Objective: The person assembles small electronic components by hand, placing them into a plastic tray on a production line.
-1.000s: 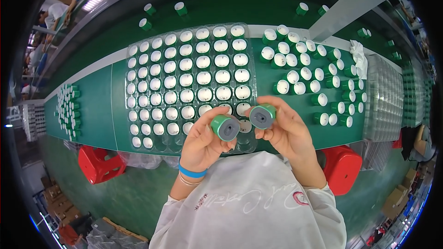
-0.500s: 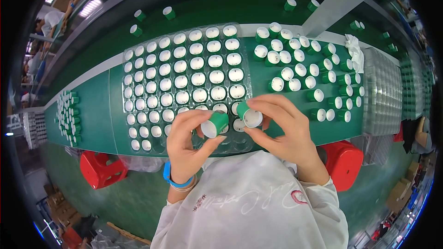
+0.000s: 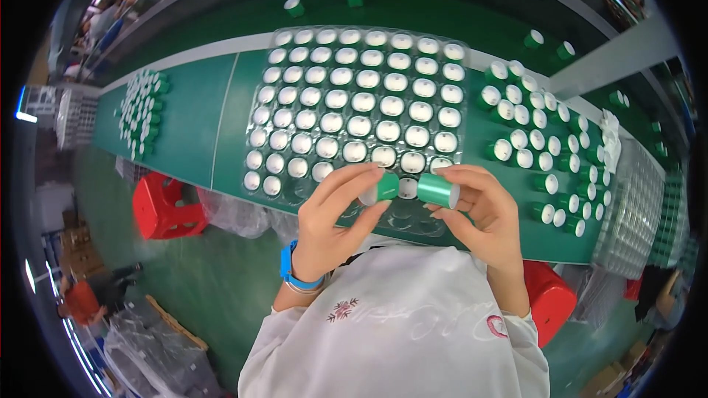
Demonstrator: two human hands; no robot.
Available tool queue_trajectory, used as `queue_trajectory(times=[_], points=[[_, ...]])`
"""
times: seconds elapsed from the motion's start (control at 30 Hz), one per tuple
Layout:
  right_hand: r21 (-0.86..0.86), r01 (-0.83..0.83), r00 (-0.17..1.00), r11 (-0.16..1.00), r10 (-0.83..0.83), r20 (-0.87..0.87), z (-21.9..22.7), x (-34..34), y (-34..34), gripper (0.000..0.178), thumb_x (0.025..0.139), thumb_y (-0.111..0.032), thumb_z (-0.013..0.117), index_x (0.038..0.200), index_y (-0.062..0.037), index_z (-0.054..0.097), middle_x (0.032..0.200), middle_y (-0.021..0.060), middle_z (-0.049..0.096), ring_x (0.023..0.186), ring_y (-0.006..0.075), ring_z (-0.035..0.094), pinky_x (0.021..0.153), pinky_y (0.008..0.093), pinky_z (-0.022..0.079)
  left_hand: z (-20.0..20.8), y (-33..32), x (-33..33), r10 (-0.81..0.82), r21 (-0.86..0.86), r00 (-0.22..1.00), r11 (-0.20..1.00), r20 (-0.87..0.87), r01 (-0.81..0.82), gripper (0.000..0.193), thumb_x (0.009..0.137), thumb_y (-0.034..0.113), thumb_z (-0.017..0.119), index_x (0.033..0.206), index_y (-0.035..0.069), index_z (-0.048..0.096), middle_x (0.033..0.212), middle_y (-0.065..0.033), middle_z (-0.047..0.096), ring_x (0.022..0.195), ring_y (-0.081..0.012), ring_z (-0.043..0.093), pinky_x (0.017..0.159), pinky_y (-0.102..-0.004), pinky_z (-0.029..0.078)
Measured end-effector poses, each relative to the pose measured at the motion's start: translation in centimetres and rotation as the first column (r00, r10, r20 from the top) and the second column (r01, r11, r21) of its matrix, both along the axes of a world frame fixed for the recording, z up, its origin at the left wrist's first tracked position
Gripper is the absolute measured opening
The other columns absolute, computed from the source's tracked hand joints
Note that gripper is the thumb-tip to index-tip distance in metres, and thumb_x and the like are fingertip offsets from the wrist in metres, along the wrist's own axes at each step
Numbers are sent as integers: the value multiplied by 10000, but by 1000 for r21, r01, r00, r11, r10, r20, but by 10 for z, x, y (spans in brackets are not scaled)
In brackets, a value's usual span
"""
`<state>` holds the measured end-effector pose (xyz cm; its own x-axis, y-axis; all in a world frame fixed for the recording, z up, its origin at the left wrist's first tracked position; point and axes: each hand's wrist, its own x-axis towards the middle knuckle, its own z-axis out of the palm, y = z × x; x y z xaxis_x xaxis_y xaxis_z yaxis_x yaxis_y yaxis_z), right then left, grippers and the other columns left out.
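Observation:
My left hand (image 3: pixel 332 214) pinches a green cylinder (image 3: pixel 388 186) with a white end, lying sideways between thumb and fingers. A second green cylinder (image 3: pixel 436 190) is gripped by my right hand (image 3: pixel 488 222), its white end towards the palm. Both are held above the near edge of a clear plastic tray (image 3: pixel 414 217), a small gap between them. Rows of similar cylinders stand in the tray's pockets, white ends up. Several pockets along the near edge hold nothing. My hands hide part of the nearest rows.
Loose green cylinders (image 3: pixel 547 183) stand right of the tray; another cluster (image 3: pixel 144 110) stands far left. Stacked clear trays (image 3: pixel 630 206) rise at the right end, beside a white cloth (image 3: pixel 610 140). A slanted grey post (image 3: pixel 619 59) stands behind. Red stools (image 3: pixel 166 206) flank the green table (image 3: pixel 193 140).
Both cylinders have been turned in my fingers, so their green sides show more than their white ends. The head view has shifted, moving the tray and table rightwards in the picture.

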<state>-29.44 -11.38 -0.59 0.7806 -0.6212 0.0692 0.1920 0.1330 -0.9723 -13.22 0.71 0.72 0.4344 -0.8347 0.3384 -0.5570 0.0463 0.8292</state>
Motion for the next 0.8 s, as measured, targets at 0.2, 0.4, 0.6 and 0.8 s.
queue_trajectory(times=[0.2,0.4,0.6,0.8], points=[[-29,-123,992,992,124,13,-1,31,12,379,698,114,584,1054,10,506,1086,132,470,927,212,553,758,307,501,-17,60,31,-22,-166,780,980,-625,-106,326,842,-6,463,1164,-36,415,1148,-213,486,999,-221,523,800,-315,450],[-409,-301,947,862,218,-237,8,78,36,308,737,-39,630,1031,-31,539,979,61,525,705,145,593,577,247,464,-26,87,44,-14,-256,658,927,-753,-273,387,822,-28,486,1199,-26,403,1126,-185,509,999,-229,525,834,-317,427],[-754,-373,922,541,124,-367,-14,101,47,325,699,-149,663,980,-52,531,905,71,539,710,213,577,572,296,474,-7,83,60,119,273,949,941,293,-203,441,669,-72,611,1088,20,513,1047,-112,553,924,-265,545,765,-324,446],[-764,-385,916,517,115,-384,-10,113,50,339,666,-151,685,955,-52,538,886,65,538,725,230,572,588,324,471,-12,74,66,1,389,944,911,330,-137,360,641,-21,632,991,37,571,1011,-94,514,933,-269,487,777,-334,417]])
